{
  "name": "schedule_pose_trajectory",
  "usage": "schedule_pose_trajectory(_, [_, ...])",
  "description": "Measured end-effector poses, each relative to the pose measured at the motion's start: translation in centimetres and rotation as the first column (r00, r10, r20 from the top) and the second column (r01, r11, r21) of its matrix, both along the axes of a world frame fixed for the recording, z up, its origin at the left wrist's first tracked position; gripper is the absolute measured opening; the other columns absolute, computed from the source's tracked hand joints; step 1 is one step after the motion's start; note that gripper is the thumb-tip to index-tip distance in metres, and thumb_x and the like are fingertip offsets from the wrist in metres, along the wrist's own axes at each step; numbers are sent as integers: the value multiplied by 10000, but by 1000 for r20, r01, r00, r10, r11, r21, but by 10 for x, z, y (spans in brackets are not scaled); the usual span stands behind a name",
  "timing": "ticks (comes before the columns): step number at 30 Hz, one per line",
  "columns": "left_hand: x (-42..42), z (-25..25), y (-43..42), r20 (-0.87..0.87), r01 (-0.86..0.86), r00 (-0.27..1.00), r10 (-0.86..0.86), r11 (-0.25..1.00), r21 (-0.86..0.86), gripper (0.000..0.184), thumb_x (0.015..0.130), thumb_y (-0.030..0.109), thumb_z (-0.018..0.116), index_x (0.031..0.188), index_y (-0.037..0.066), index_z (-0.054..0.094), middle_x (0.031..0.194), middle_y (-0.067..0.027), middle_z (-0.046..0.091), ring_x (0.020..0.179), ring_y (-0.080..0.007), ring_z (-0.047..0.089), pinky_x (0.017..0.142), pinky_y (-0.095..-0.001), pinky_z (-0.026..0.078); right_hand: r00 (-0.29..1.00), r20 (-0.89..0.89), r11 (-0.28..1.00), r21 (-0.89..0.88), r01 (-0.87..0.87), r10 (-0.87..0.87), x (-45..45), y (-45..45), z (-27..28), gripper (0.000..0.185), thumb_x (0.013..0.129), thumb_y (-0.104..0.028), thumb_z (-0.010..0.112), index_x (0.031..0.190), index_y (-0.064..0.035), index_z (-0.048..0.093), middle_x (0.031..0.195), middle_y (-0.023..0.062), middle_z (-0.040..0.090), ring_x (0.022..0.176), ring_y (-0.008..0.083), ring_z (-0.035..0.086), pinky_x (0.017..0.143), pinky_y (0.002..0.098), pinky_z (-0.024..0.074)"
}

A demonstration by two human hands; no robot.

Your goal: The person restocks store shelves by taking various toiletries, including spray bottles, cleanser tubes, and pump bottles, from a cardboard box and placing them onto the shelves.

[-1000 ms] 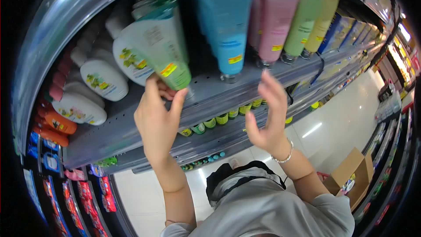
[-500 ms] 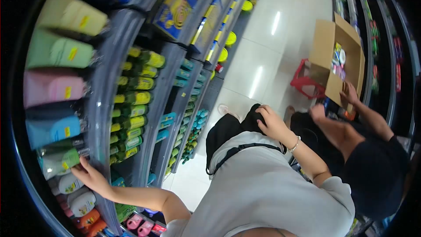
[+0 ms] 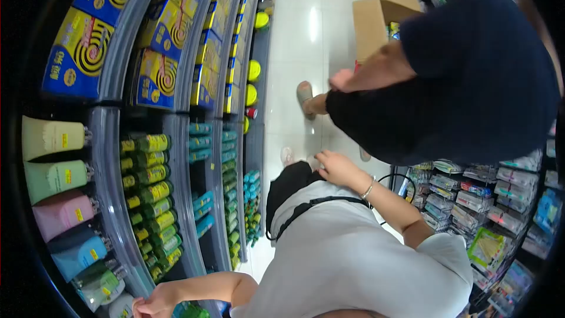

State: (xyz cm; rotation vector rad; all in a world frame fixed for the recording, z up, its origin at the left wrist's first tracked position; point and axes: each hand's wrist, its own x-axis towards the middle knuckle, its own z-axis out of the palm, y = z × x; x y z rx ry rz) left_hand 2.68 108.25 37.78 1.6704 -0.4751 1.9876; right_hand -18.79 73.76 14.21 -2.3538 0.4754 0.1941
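My left hand [image 3: 154, 302] is at the lower left, by the front edge of the shelf, next to a white bottle [image 3: 122, 306]. Its fingers are curled, and whether they hold anything is hidden. Just above it stand a green-and-clear tube [image 3: 100, 285] and a blue tube [image 3: 80, 256], with pink [image 3: 65, 215], green [image 3: 56, 178] and yellow [image 3: 53, 138] tubes further along. My right hand [image 3: 336, 168] hangs in front of my body near my black trousers, fingers loosely bent and apart, with nothing in it.
A co-worker in dark clothes [image 3: 477, 76] stands close on the right, beside an open cardboard box [image 3: 369, 29]. Blue and yellow boxes [image 3: 79, 53] and green bottles [image 3: 156, 191] fill the left shelves. Hanging packs [image 3: 471, 200] line the lower right. The tiled floor [image 3: 294, 35] runs between.
The view has swung from the tubes to the aisle. My left hand has left the green-and-clear tube and moved lower. My right hand has dropped to my body. The co-worker has risen and come closer.
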Motion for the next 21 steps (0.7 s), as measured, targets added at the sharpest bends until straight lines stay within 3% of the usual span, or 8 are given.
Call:
schedule_pose_trajectory(2, [10, -8, -26, -10, 90, 996, -90, 996, 0, 141, 822, 116, 475, 793, -19, 449, 684, -106, 468, 576, -210, 449, 538, -310, 398, 995, -96, 1000, -10, -7, 6, 4, 8, 9, 226, 731, -185, 543, 881, -20, 503, 824, 165, 538, 768, 328, 550, 671, 405, 458])
schedule_pose_trajectory(3, [15, -12, -24, 8, 108, 994, -107, 993, -43, 141, 822, 116, 475, 793, -19, 449, 684, -106, 468, 576, -210, 449, 538, -310, 398, 993, -106, 998, -34, -58, 54, 4, 12, -5, 313, 714, -174, 547, 983, -19, 506, 835, 145, 532, 764, 314, 547, 655, 382, 451])
schedule_pose_trajectory(5, [20, -27, -13, -16, 32, 999, -31, 998, 54, 139, 800, 101, 478, 803, -33, 438, 664, -119, 465, 593, -218, 459, 548, -315, 400, 997, 29, 997, -3, -71, 71, 8, 18, -6, 256, 722, -166, 539, 933, -22, 523, 797, 148, 542, 742, 311, 552, 645, 391, 448])
schedule_pose_trajectory(6, [17, -20, -30, 15, 145, 989, -147, 986, 87, 128, 774, 82, 457, 819, -32, 422, 618, -106, 429, 567, -214, 422, 513, -312, 361, 995, -12, 995, 36, -96, 96, 14, 20, 0, 237, 729, -165, 529, 921, -25, 527, 782, 150, 545, 745, 310, 555, 646, 393, 446])
schedule_pose_trajectory(7, [20, -11, -62, 156, 249, 960, -234, 964, -88, 186, 799, 213, 504, 765, 51, 419, 611, -44, 415, 505, -159, 374, 483, -245, 317, 992, -30, 992, 19, -124, 124, 20, 23, -4, 217, 740, -163, 513, 910, -30, 529, 782, 151, 547, 746, 315, 557, 646, 391, 448])
schedule_pose_trajectory(13, [14, -36, -56, 143, 482, 875, -463, 862, -154, 211, 801, 195, 503, 794, 16, 391, 675, -71, 403, 562, -169, 376, 538, -261, 326, 985, 7, 982, -72, -173, 174, 40, 32, -8, 205, 760, -175, 502, 902, -28, 517, 803, 151, 557, 732, 324, 564, 642, 404, 464])
schedule_pose_trajectory(17, [6, -48, -67, 26, 600, 797, -604, 785, -157, 97, 764, 93, 427, 811, 16, 390, 593, -58, 347, 535, -164, 305, 481, -299, 237, 974, -87, 976, -40, -214, 210, 52, 36, -10, 227, 775, -202, 481, 919, -32, 521, 831, 157, 561, 754, 322, 569, 667, 403, 467])
schedule_pose_trajectory(21, [-11, -64, -92, -123, 788, 531, -838, 543, -290, 133, 796, 160, 450, 787, 49, 376, 616, -33, 336, 555, -156, 293, 539, -301, 233, 964, -170, 976, -40, -214, 205, 67, 40, -6, 236, 785, -210, 468, 930, -30, 518, 845, 161, 561, 772, 325, 566, 677, 410, 463])
